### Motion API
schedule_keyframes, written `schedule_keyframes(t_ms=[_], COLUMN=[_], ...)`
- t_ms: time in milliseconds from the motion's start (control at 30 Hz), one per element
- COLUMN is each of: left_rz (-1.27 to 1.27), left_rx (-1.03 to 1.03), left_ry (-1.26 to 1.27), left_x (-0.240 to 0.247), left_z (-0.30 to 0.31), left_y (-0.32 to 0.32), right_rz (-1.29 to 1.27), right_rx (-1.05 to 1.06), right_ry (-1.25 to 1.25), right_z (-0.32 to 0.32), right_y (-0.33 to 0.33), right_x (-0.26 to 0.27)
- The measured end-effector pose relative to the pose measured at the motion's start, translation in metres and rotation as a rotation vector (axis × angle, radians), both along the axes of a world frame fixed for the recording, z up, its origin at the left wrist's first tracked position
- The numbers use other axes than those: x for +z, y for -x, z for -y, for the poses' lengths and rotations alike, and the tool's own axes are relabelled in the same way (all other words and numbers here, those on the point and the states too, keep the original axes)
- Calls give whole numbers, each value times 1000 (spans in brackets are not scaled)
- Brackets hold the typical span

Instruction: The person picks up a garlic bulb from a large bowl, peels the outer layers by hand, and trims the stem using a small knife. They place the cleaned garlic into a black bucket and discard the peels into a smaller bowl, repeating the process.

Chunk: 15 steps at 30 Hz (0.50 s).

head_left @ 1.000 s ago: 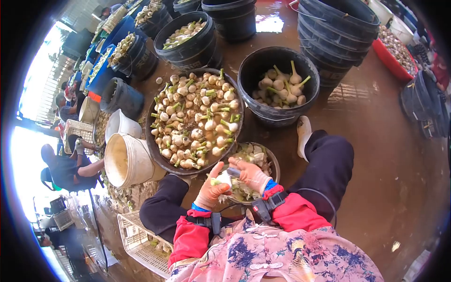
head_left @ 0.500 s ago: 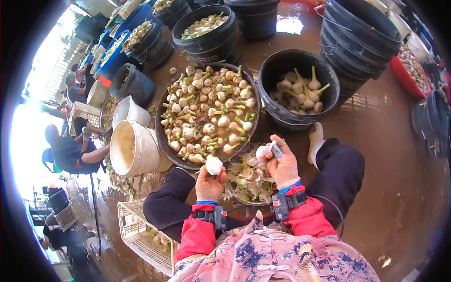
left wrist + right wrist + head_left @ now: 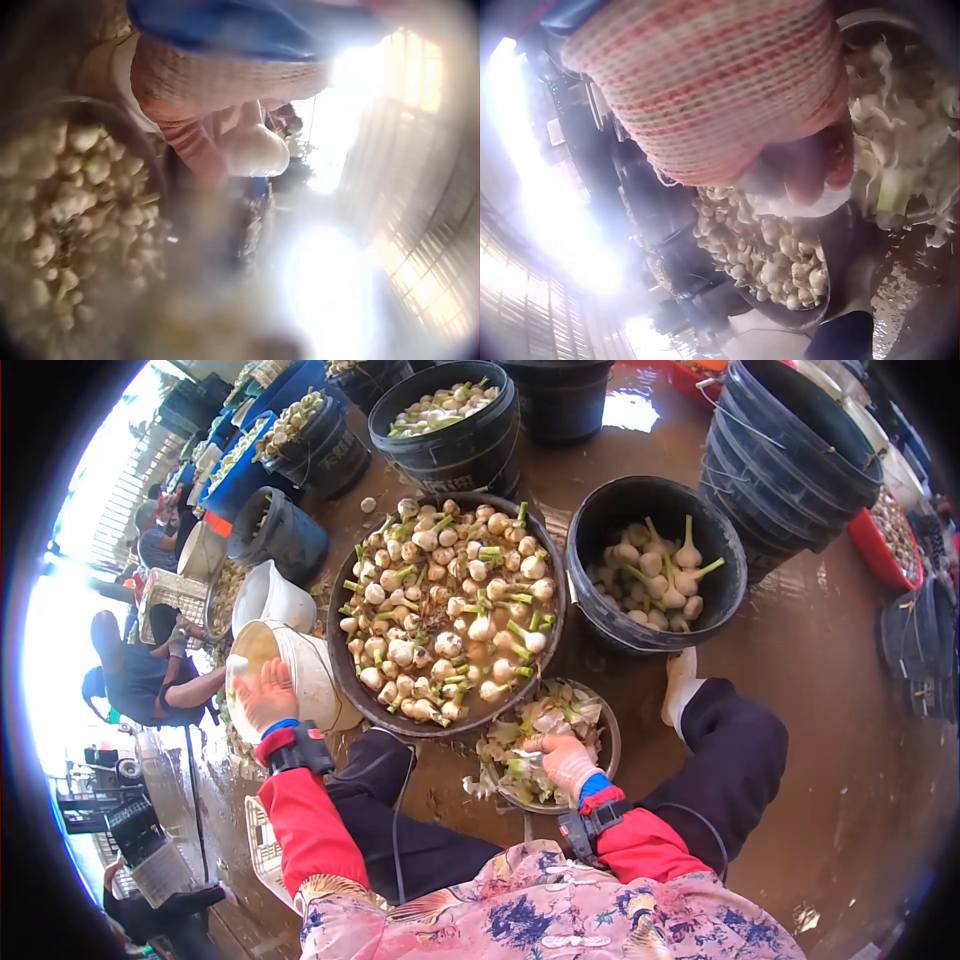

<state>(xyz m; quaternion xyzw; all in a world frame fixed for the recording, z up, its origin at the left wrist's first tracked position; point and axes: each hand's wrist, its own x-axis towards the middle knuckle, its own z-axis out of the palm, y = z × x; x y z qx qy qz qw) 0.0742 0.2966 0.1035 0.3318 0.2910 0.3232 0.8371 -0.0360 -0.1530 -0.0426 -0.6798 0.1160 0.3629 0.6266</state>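
Note:
My left hand (image 3: 265, 698), in a knitted glove, reaches over the mouth of the white bucket (image 3: 330, 678) with its fingers straight. A peeled white garlic bulb (image 3: 237, 664) is at the fingers' outer side; in the left wrist view the bulb (image 3: 256, 151) shows beside a straight finger. My right hand (image 3: 566, 763) is over the basin of garlic peelings (image 3: 612, 745), gripping a small knife (image 3: 529, 758), mostly hidden by the fingers. In the right wrist view its curled fingers are close against a white piece (image 3: 799, 204), which looks like peel.
A wide dark tub (image 3: 345, 678) of unpeeled garlic bulbs stands ahead. Right of it is a black bucket (image 3: 655, 638) with stemmed bulbs, then stacked black buckets (image 3: 775, 470). A white jug (image 3: 272, 600) and a plastic crate (image 3: 265, 850) are at left. Another person (image 3: 150, 670) sits farther left.
The left hand has swung left from in front of the tub to the white bucket, with the bulb. The right hand has lowered onto the peelings basin. Earlier both hands were together at the bulb.

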Motion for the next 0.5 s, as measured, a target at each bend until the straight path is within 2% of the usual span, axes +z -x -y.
schedule_keyframes(t_ms=[67,100,133,167,200,233,267,300,333,400,433,467,500], left_rz=[104,35,-229,-334,-458,-500,-482,-586,-717,-789,-780,-766,-755], left_rx=[-565,-668,-712,-860,-934,-1026,-1104,-1180,-1197,-1285,-1301,-1374,-1436], left_ry=[-533,-208,-320,-1080,-2063,-1253,-1532,-1721,-1855,-1863,-1859,-1677,-1495], left_x=[-111,-79,-82,-118,-151,-178,-200,-211,-194,-221,-236,-249,-250], left_z=[-39,52,114,143,170,208,230,254,279,288,287,280,275], left_y=[-15,-16,-24,-21,-28,-20,-21,-24,-22,-29,-35,-42,-45], right_rz=[130,184,175,60,-53,11,5,45,84,129,-3,-135,-133], right_rx=[60,31,32,-5,-44,-71,-73,-116,-161,-204,-199,-195,-216], right_ry=[131,127,135,110,86,55,65,47,29,55,36,12,20], right_z=[-4,-5,-4,-2,-1,0,0,-1,-3,-4,-3,-2,-1], right_y=[1,2,-1,-5,-9,-8,-9,-9,-7,-9,-13,-17,-18], right_x=[-15,-20,-18,-8,-5,-10,-14,-19,-24,-30,-23,-17,-13])
